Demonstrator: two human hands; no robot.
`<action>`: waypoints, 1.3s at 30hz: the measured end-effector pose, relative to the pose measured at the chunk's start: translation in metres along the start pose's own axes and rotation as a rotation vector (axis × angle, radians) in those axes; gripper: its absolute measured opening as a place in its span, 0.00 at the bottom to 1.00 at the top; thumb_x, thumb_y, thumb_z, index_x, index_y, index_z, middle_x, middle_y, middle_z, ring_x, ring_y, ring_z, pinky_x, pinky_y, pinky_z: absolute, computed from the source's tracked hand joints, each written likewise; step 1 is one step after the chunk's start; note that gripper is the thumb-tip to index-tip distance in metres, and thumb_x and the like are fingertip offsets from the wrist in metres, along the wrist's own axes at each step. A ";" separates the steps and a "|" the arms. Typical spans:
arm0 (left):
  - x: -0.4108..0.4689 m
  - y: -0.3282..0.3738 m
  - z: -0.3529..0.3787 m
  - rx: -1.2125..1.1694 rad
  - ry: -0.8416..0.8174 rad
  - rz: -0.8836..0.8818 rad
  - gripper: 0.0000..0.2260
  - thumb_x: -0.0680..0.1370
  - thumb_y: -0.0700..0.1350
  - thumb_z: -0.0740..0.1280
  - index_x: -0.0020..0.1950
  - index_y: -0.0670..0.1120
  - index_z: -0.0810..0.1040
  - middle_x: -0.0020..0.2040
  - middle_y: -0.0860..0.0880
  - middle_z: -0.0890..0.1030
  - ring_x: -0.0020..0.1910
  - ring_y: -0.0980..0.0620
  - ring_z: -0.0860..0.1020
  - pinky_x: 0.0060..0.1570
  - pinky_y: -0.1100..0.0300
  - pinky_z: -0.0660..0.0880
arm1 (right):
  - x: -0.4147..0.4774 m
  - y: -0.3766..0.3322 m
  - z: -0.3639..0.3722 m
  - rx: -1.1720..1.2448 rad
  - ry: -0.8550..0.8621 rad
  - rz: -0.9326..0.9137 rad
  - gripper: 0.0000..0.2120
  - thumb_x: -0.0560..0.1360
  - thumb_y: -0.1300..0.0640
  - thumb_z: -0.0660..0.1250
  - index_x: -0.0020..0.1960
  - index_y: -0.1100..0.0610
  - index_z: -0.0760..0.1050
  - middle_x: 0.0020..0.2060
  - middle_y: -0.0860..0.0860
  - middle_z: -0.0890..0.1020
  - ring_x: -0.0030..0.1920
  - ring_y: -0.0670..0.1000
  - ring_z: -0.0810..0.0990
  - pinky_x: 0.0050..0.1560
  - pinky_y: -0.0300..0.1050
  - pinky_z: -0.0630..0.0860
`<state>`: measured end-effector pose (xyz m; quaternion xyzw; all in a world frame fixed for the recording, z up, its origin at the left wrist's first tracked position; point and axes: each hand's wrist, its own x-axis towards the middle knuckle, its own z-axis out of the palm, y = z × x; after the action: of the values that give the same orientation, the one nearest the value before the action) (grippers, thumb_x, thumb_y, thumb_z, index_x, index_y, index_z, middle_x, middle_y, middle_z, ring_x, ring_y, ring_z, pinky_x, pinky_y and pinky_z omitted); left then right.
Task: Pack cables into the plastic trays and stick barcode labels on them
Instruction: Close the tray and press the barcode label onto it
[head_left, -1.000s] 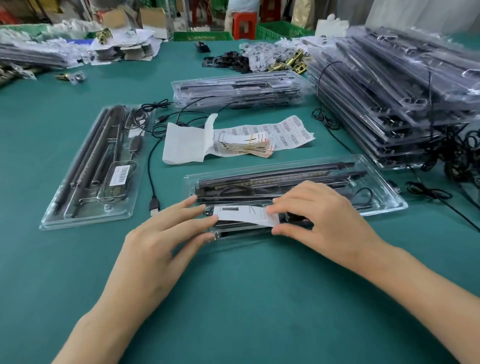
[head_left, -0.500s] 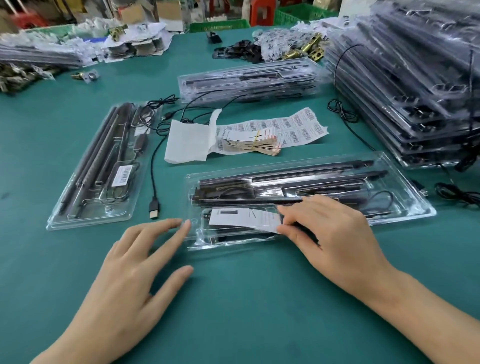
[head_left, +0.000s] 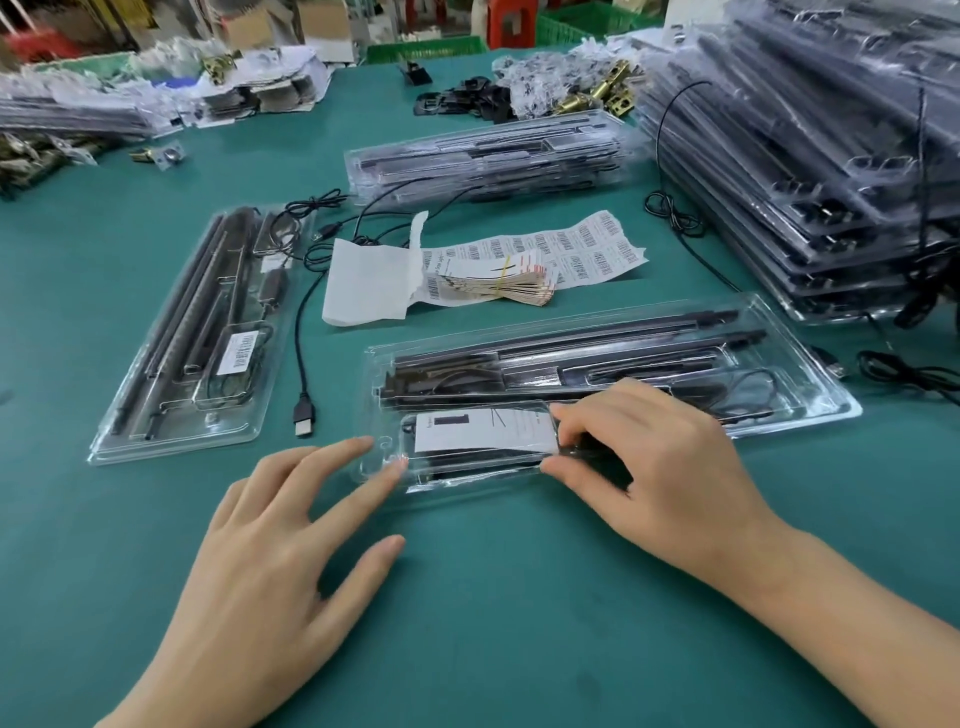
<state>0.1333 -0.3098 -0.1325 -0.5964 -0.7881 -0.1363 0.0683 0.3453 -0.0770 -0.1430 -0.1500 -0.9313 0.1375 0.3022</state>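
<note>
A clear plastic tray (head_left: 810, 384) lies in front of me with black rods and a coiled cable in it. A white card (head_left: 485, 430) sits in its near compartment. My right hand (head_left: 654, 457) has its fingers curled over the card's right end, with the thumb at the tray's near edge, pinching there. My left hand (head_left: 291, 519) is spread flat, and its fingertips touch the tray's left end. To the left lies a second packed tray (head_left: 130, 415) that bears a barcode label (head_left: 236, 353). A sheet of barcode labels (head_left: 587, 249) lies behind the front tray.
A bundle of banded tags (head_left: 498, 280) and white backing paper (head_left: 369, 280) lie mid-table. A loose USB cable (head_left: 304, 415) runs between the two trays. Tall tray stacks (head_left: 805, 182) fill the right, and a smaller stack (head_left: 483, 150) sits behind. More cables (head_left: 904, 371) lie at right.
My left hand has slid off the card to the tray's left end. My right hand has moved to the card's right end and curled its fingers there.
</note>
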 end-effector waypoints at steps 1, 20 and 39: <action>0.000 0.000 0.000 0.005 -0.026 -0.017 0.25 0.80 0.62 0.59 0.74 0.55 0.75 0.72 0.52 0.74 0.64 0.43 0.73 0.62 0.49 0.67 | 0.000 -0.001 0.000 -0.004 -0.008 0.007 0.11 0.78 0.46 0.71 0.49 0.54 0.79 0.44 0.45 0.83 0.49 0.51 0.81 0.43 0.50 0.79; 0.010 0.039 0.010 -0.224 -0.109 -0.270 0.31 0.79 0.70 0.50 0.81 0.62 0.59 0.73 0.60 0.63 0.76 0.56 0.55 0.69 0.55 0.53 | 0.003 -0.002 -0.003 0.052 -0.014 0.038 0.09 0.79 0.50 0.70 0.43 0.54 0.80 0.42 0.44 0.83 0.48 0.51 0.82 0.45 0.48 0.78; 0.039 0.030 0.007 -0.044 0.048 0.113 0.18 0.82 0.54 0.62 0.70 0.53 0.79 0.71 0.54 0.77 0.70 0.50 0.75 0.70 0.55 0.68 | -0.004 0.002 -0.009 0.070 -0.084 0.031 0.10 0.75 0.51 0.75 0.50 0.56 0.83 0.55 0.45 0.84 0.59 0.47 0.80 0.58 0.47 0.78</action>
<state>0.1513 -0.2640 -0.1247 -0.6378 -0.7482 -0.1635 0.0815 0.3538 -0.0753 -0.1387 -0.1476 -0.9353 0.1809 0.2657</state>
